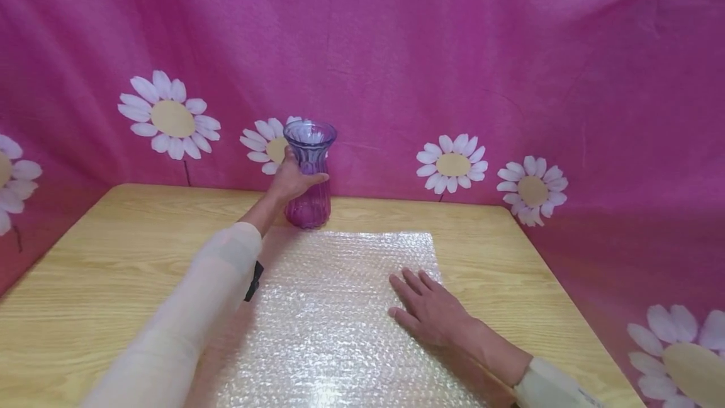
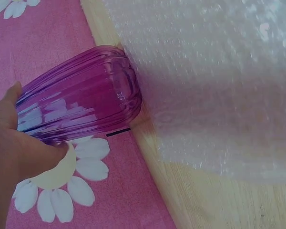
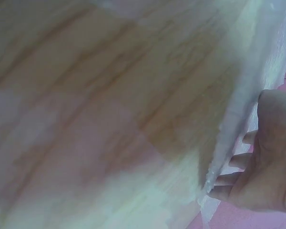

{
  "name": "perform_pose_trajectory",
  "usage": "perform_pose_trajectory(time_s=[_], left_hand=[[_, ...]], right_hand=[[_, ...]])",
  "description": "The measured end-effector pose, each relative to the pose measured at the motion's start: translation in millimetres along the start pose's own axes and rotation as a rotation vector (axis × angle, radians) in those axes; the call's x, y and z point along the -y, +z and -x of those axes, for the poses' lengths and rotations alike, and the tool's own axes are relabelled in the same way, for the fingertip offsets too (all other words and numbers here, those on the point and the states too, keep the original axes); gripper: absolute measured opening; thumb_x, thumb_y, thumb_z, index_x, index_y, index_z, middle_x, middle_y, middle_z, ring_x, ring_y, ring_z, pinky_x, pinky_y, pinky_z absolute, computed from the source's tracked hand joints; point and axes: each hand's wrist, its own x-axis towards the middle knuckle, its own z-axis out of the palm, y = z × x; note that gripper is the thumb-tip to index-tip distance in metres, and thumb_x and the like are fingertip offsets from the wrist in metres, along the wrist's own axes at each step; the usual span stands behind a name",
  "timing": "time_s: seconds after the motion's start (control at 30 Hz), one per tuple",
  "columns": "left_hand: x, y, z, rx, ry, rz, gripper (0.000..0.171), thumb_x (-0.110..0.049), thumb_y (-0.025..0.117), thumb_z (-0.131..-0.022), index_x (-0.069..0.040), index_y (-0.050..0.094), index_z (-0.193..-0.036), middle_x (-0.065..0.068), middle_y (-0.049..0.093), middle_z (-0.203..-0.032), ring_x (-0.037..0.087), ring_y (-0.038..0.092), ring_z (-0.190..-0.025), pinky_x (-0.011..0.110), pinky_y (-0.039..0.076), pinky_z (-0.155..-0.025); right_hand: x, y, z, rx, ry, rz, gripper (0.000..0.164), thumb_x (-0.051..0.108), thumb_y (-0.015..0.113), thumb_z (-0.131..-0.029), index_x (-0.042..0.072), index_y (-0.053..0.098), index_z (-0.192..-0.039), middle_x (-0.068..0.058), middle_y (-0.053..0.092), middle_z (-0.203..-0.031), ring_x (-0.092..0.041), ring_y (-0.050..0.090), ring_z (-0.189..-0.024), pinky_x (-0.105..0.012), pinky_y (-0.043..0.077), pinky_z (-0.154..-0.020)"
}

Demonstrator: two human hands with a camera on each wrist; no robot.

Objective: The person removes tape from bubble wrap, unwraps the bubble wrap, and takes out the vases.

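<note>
My left hand (image 1: 290, 181) grips a ribbed glass vase (image 1: 309, 209), purple-blue at its flared rim and magenta toward the base. The vase stands upright at the far side, just beyond the back edge of a sheet of bubble wrap (image 1: 323, 307). In the left wrist view, thumb and fingers go round the vase's narrower part, its thick base (image 2: 126, 86) close to the wrap's edge. Fingers spread, my right hand (image 1: 427, 310) rests on the right side of the sheet. The right wrist view shows its fingers (image 3: 229, 179) at the sheet's edge.
The bubble wrap lies on a light wood-grain table (image 1: 113, 263). Behind the table and along both sides hangs a magenta cloth (image 1: 374, 80) printed with white daisies. Bare wood shows left and right of the sheet.
</note>
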Motion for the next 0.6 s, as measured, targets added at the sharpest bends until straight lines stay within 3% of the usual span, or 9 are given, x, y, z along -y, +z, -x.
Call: perform_pose_trajectory(time_s=[0.4,0.6], left_hand=[[18.3,-9.0,8.1,0.108,-0.041,-0.041,0.105,-0.047,0.068,-0.078,-0.004,0.001,-0.146,0.023,0.022,-0.146,0.035,0.024,-0.132,0.048,0.023,-0.107],[26.9,-18.2,8.7,0.1,0.009,-0.057,0.094,-0.053,0.061,-0.081,-0.01,0.01,-0.147,0.019,0.029,-0.144,0.034,0.029,-0.13,0.049,0.026,-0.105]], right_hand=[[-3.7,-2.1,-0.4,-0.008,0.021,-0.003,0.064,0.05,0.037,-0.095,0.006,0.034,-0.142,-0.02,0.032,-0.143,-0.032,0.027,-0.132,-0.045,0.02,-0.108],[-6.8,-2.7,-0.4,-0.055,0.014,-0.05,0.057,0.043,0.04,-0.096,0.005,0.041,-0.138,-0.019,0.04,-0.138,-0.032,0.033,-0.129,-0.045,0.026,-0.106]])
